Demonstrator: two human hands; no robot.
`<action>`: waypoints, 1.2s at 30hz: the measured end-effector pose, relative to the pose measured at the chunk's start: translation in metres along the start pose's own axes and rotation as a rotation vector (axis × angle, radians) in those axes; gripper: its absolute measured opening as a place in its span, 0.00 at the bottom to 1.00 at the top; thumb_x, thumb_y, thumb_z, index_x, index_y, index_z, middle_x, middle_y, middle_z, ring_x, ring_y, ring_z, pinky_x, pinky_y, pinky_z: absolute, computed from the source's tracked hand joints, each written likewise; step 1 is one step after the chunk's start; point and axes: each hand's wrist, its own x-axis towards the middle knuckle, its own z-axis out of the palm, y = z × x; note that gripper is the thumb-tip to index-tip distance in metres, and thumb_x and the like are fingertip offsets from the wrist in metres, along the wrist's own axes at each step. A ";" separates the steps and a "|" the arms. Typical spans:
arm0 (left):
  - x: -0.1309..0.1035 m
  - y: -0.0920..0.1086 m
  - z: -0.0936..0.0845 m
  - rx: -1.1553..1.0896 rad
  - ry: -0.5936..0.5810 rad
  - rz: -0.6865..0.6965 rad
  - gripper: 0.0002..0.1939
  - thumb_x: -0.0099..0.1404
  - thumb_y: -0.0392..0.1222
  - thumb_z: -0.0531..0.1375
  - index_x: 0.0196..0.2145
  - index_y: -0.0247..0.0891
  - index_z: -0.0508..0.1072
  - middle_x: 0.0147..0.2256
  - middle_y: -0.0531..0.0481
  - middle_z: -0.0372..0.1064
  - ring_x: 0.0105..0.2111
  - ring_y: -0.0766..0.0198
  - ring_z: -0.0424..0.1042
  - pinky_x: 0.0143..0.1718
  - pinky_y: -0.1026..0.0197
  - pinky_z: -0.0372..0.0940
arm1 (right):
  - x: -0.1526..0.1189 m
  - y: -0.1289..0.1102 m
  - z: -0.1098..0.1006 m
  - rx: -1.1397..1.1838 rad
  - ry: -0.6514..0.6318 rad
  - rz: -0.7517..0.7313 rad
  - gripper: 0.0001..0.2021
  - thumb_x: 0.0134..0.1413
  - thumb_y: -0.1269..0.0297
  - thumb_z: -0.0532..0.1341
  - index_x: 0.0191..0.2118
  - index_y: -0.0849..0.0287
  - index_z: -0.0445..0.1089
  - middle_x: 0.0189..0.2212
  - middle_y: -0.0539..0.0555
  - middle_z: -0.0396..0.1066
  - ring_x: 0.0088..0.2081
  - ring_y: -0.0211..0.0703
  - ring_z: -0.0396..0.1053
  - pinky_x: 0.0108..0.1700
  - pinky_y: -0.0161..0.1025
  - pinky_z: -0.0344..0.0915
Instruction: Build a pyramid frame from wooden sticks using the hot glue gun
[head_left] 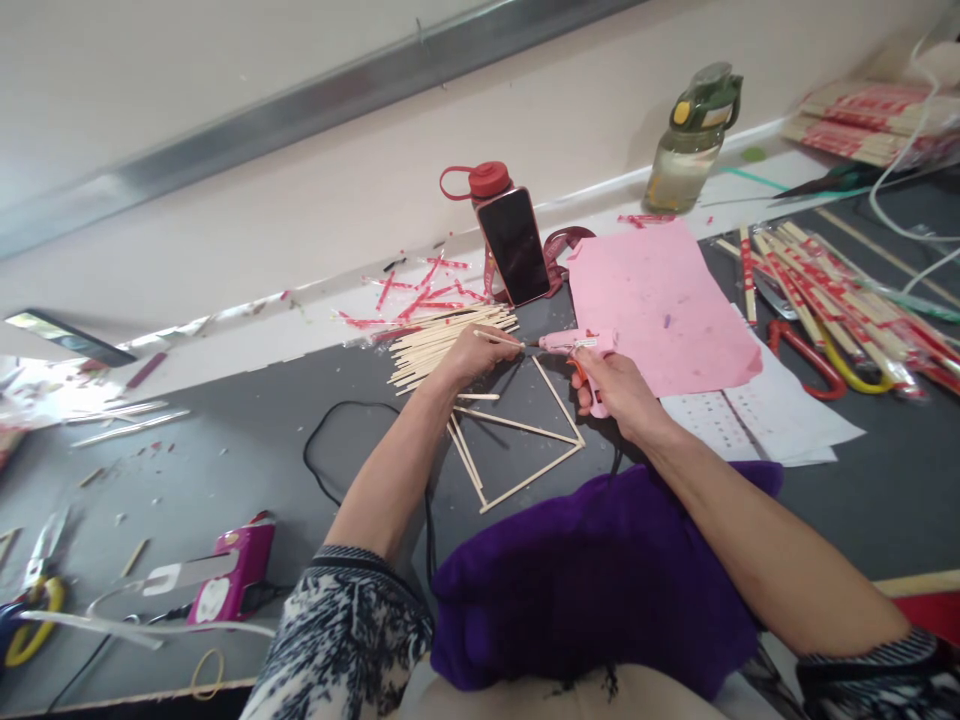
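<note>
My right hand (pixel 611 388) is wrapped round a pink hot glue gun (pixel 577 342), with fingers by its orange trigger. The gun's nozzle points left and meets, or nearly meets, the end of a thin wooden stick (pixel 499 341). That stick is pinched in my left hand (pixel 480 355). Below both hands, a frame of joined wooden sticks (pixel 529 478) lies flat on the grey table, with a slanting stick across it. A pile of loose wooden sticks (pixel 420 352) lies beside and partly behind my left hand.
A phone (pixel 515 245) leans on a red-capped bottle (pixel 489 180). Pink paper (pixel 660 300) covers white sheets (pixel 757 425) at right. Wrapped chopsticks (pixel 832 300) and red-handled scissors (pixel 806 365) lie further right. A green-lidded bottle (pixel 686 150) stands behind. Yellow-handled scissors (pixel 41 600) and a magenta box (pixel 232 568) sit left.
</note>
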 end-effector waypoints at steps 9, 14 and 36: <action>-0.001 -0.006 -0.002 -0.067 -0.037 0.033 0.15 0.47 0.43 0.65 0.33 0.32 0.79 0.21 0.53 0.69 0.20 0.72 0.60 0.21 0.68 0.52 | -0.004 -0.005 0.003 -0.043 -0.006 -0.016 0.17 0.57 0.53 0.58 0.23 0.59 0.63 0.13 0.46 0.61 0.13 0.30 0.58 0.16 0.29 0.60; 0.001 -0.010 -0.002 -0.132 -0.038 0.060 0.18 0.44 0.42 0.66 0.35 0.32 0.78 0.26 0.51 0.72 0.23 0.70 0.66 0.25 0.67 0.57 | -0.006 -0.005 0.003 -0.075 -0.004 -0.026 0.19 0.57 0.53 0.57 0.21 0.59 0.63 0.11 0.46 0.60 0.13 0.31 0.57 0.16 0.29 0.61; 0.002 -0.011 -0.002 -0.181 -0.026 0.028 0.19 0.44 0.40 0.67 0.36 0.32 0.78 0.26 0.51 0.73 0.23 0.70 0.66 0.26 0.67 0.58 | -0.001 0.002 -0.002 -0.060 -0.046 -0.052 0.21 0.57 0.48 0.56 0.26 0.62 0.69 0.11 0.48 0.63 0.13 0.31 0.59 0.15 0.28 0.56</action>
